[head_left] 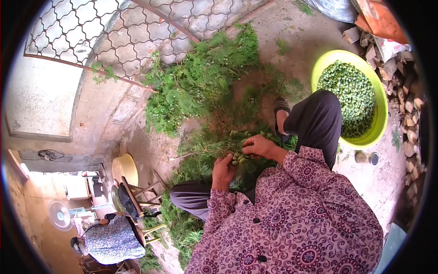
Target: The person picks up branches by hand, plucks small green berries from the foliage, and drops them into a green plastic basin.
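Note:
Near the middle of the view, my left hand (222,171) has its fingertips closed on a cluster of small green pods or buds (238,158). From the other side, my right hand (258,147) pinches the same cluster, its thumb and fingers pressed together. Feathery green branches (196,148) lie beneath and beyond both hands, with a bare stem sticking out to the left. Farther off is a larger heap of leafy greens (205,73). To the right, a yellow-green tub (383,107) holds many small round green pieces.
Beside the tub lies a small jar (366,158). Stacked firewood (410,137) lines the right edge. A metal grille (114,36) stands upper left. At the lower left are a fan (60,215), a yellowish basin (125,169) and blue-grey patterned cloth (112,239).

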Tool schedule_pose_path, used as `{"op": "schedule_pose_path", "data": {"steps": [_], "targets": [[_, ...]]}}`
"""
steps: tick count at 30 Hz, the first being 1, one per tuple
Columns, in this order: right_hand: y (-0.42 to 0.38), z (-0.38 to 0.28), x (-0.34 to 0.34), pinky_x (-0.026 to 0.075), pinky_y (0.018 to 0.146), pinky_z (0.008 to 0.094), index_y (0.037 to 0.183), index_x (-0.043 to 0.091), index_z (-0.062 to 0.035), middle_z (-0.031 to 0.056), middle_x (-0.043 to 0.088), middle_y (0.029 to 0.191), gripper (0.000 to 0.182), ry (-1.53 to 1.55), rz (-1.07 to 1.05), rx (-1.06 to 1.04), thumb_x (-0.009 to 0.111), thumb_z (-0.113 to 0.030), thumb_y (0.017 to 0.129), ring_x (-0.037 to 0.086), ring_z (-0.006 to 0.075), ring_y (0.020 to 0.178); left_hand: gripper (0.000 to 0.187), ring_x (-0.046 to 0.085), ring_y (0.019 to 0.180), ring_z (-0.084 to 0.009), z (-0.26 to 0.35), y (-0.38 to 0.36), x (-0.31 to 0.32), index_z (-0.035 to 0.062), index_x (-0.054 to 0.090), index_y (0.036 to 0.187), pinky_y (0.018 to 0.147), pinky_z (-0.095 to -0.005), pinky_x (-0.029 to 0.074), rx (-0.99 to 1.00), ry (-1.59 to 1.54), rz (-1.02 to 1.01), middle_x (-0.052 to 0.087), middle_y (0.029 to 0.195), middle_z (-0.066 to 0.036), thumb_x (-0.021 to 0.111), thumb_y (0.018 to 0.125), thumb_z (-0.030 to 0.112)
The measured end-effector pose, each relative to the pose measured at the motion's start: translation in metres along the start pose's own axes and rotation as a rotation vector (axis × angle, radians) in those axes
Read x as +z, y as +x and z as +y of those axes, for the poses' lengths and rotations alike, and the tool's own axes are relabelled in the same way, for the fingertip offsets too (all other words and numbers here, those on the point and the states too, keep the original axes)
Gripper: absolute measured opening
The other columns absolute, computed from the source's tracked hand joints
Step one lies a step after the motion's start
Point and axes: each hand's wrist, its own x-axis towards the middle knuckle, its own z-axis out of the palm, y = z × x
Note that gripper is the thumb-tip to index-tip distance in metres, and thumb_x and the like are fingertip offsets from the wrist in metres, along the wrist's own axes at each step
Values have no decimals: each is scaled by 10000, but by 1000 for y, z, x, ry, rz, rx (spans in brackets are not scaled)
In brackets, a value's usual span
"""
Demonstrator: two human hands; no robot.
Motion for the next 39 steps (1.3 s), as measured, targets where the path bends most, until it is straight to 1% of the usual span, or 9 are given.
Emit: {"op": "schedule_pose_path", "data": {"steps": [4, 6, 14, 17, 20, 26, 28, 32, 39], "targets": [[2, -3, -5, 422, 462, 268, 823, 611, 1, 66, 579, 664, 197, -519, 77, -291, 619, -170, 724, 522, 104, 548, 132, 568, 818, -189, 1, -6, 8, 48, 565, 911, 729, -360, 471, -29, 34, -17, 598, 882, -50, 542, 785, 12], [8, -1, -14, 443, 553, 322, 777, 610, 2, 147, 592, 709, 205, -912, 452, -685, 576, -187, 706, 582, 226, 605, 127, 570, 806, -185, 3, -7, 10, 49, 569, 905, 719, -355, 473, -21, 7, -17, 601, 869, -46, 546, 785, 16], [-134, -131, -116, 420, 580, 193, 906, 606, -38, -9, 571, 713, 123, -389, 1241, -965, 572, -67, 791, 490, 39, 643, 113, 572, 785, -173, 7, -10, 2, 61, 578, 892, 685, -351, 472, -43, -12, -49, 606, 851, -35, 545, 790, 26], [-174, -114, -193, 444, 697, 302, 984, 591, -34, 117, 608, 804, 214, -853, 1526, -786, 544, -156, 814, 564, 211, 739, 114, 571, 779, -173, 6, -11, 12, 64, 574, 900, 674, -363, 469, -35, -31, -38, 603, 858, -32, 539, 796, 33], [-183, -28, -307, 405, 824, 386, 1064, 558, -35, 241, 584, 906, 385, -1675, 1639, -152, 524, -321, 808, 530, 394, 896, 109, 571, 774, -178, 6, -9, 11, 55, 566, 906, 671, -378, 468, -32, -49, -35, 599, 857, -35, 537, 801, 43], [-211, -45, -280, 470, 715, 358, 1089, 533, -30, 164, 595, 943, 405, -1031, 1357, 109, 546, -317, 803, 588, 309, 751, 112, 573, 759, -184, 10, -15, 17, 40, 563, 904, 660, -392, 469, -80, -21, -100, 594, 827, -38, 560, 795, 70], [-197, -72, -227, 473, 610, 274, 989, 579, -42, 68, 604, 776, 265, -162, 1225, -428, 553, -242, 817, 575, 159, 646, 88, 561, 774, -190, 9, -14, 16, 69, 586, 877, 694, -408, 446, -75, -6, -98, 599, 836, -31, 551, 797, 57], [-164, -118, -87, 429, 545, 184, 878, 582, -52, 14, 576, 734, 90, -184, 864, -703, 555, -112, 817, 544, 82, 631, 85, 565, 777, -192, 1, -4, 5, 66, 585, 876, 697, -409, 456, -67, 17, -108, 599, 838, -35, 546, 801, 59], [-54, -48, -3, 443, 621, 266, 945, 578, 9, 59, 596, 839, 260, -638, 17, -408, 590, -201, 793, 546, 106, 727, 95, 571, 767, -177, 10, -11, 14, 57, 582, 887, 674, -379, 466, -27, 2, -111, 602, 844, -39, 557, 797, 70]]}}
